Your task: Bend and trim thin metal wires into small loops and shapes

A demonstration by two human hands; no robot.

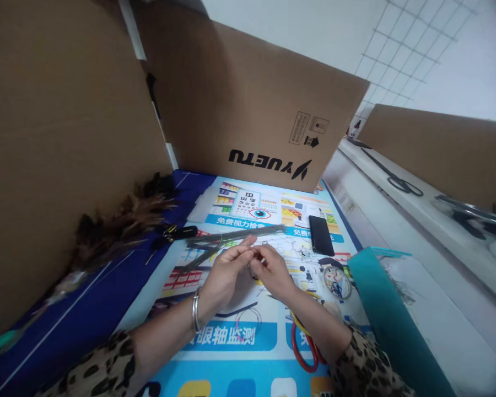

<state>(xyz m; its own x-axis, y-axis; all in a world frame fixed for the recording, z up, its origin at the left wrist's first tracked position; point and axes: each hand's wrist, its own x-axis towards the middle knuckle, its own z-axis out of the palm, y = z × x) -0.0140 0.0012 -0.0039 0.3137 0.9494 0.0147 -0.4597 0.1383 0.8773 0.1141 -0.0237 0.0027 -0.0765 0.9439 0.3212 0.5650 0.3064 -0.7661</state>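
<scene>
My left hand (227, 273) and my right hand (273, 271) meet above a printed poster mat (240, 342), fingertips pinched together on something small I cannot make out. A silver bangle (195, 311) sits on my left wrist. Just beyond the fingers lies a bundle of thin grey wires (227, 238). Under my right forearm lie red-handled scissors (303, 347). A black phone (321, 234) rests on the mat to the right of my hands.
Brown feathers (124, 220) lie at the left on blue cloth. Cardboard walls (252, 105) close in the back and left. A teal box edge (380, 309) stands at the right, beside a clear round container (338, 281). Black scissors (397, 179) lie on the white ledge.
</scene>
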